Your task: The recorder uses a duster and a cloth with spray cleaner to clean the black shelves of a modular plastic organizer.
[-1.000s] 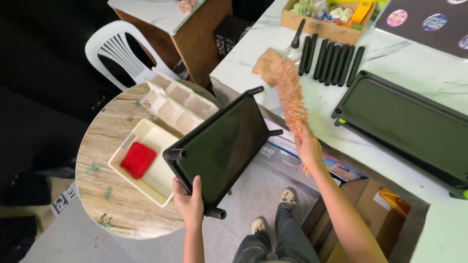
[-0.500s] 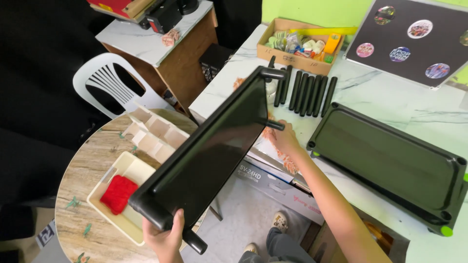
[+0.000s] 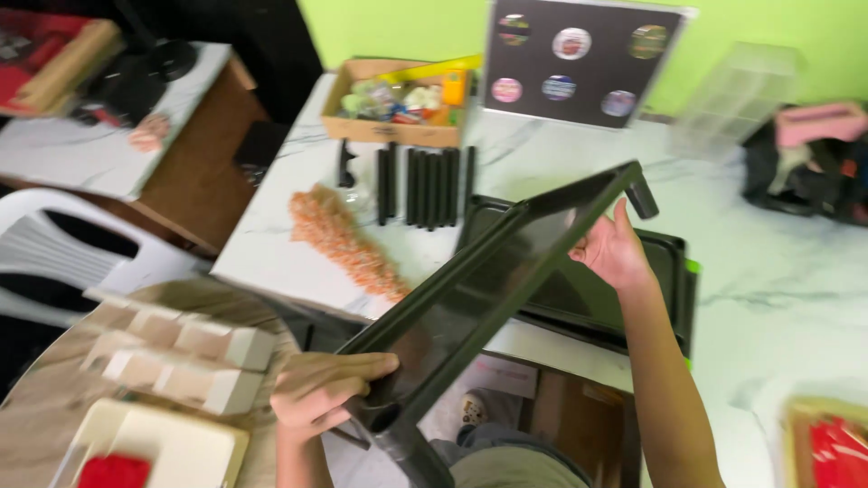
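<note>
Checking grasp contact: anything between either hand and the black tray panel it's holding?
Nothing visible. The left hand grips the black tray panel at its lower corner; the right hand holds its upper end near the corner tube. Both grips are direct, bare skin on the frame.

A glossy black plastic shelf [image 3: 488,298] is seen, smooth enough to catch reflections, with matt round corner sockets. Beneath it a second black tray [image 3: 665,271] of the same smooth plastic is shown. The table [image 3: 768,271] is finished in polished white marble with grey veining. A rough, knobbly orange duster [image 3: 348,242] is laid on it, beside matt black tubes [image 3: 425,185]. A brown cardboard box [image 3: 389,131] is noted. The round table [image 3: 36,407] is grained wood, and the chair [image 3: 81,258] is white plastic.
</note>
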